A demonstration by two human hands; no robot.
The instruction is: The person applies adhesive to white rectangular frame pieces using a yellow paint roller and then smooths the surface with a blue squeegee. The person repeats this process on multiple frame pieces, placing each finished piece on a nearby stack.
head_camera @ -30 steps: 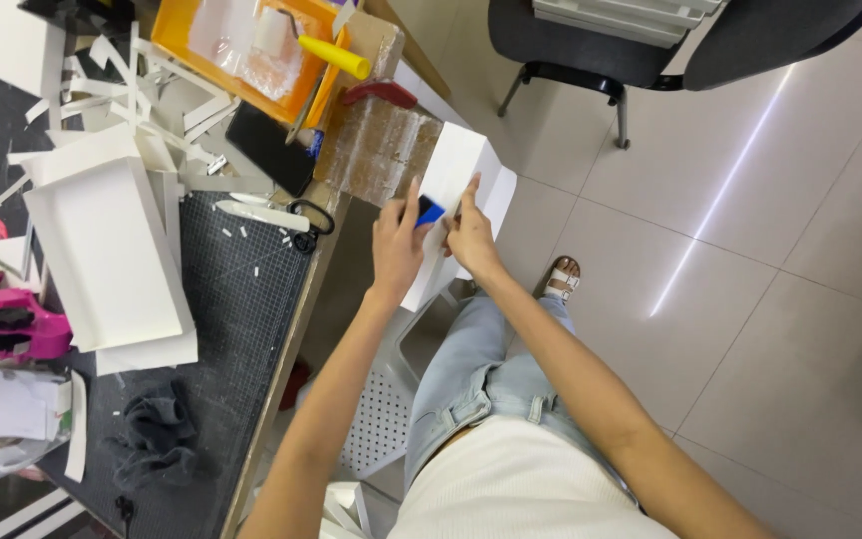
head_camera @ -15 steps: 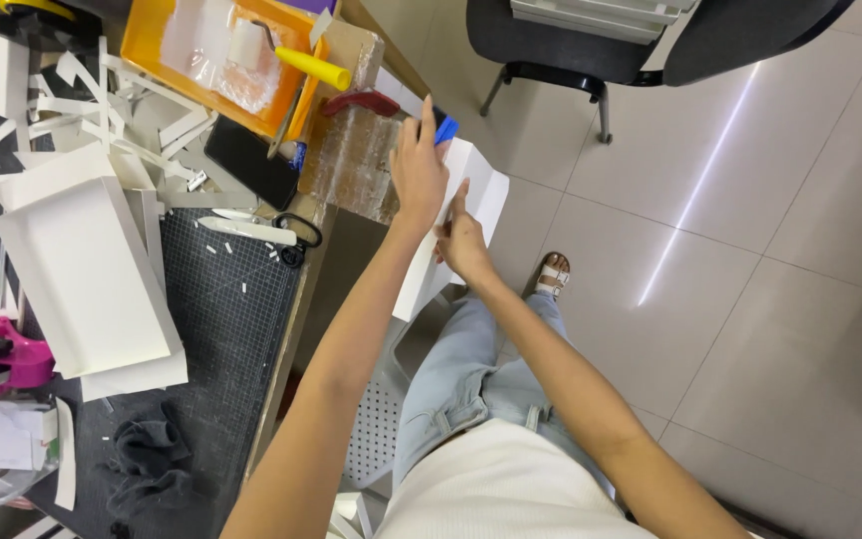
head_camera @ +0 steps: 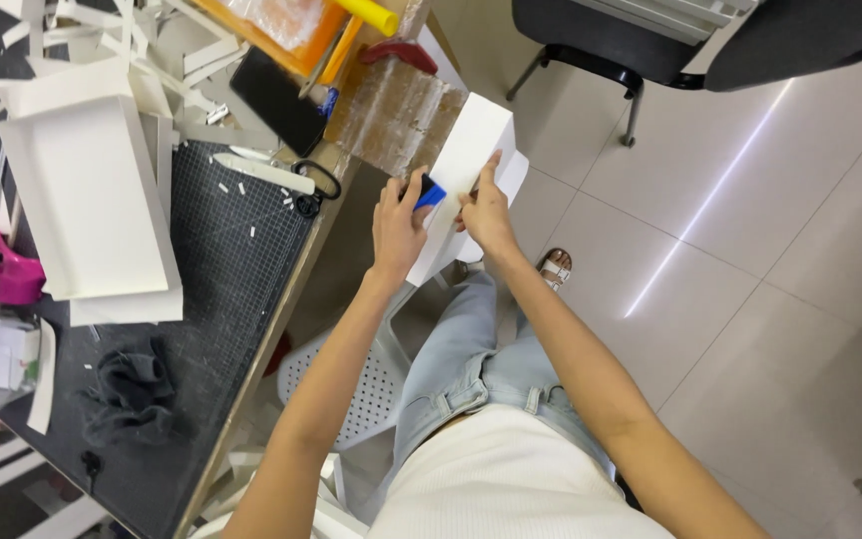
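Over tiled floor, white box [head_camera: 471,165] upright.

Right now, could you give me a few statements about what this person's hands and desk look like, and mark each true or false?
1. The left hand holds a small blue tool against a white box. True.
2. The right hand rests on the cutting mat. False: it steadies the white box.
3. Black-handled scissors lie at the edge of the gridded cutting mat. True.
4. The white box sits on the floor. False: it is held up above the person's lap.
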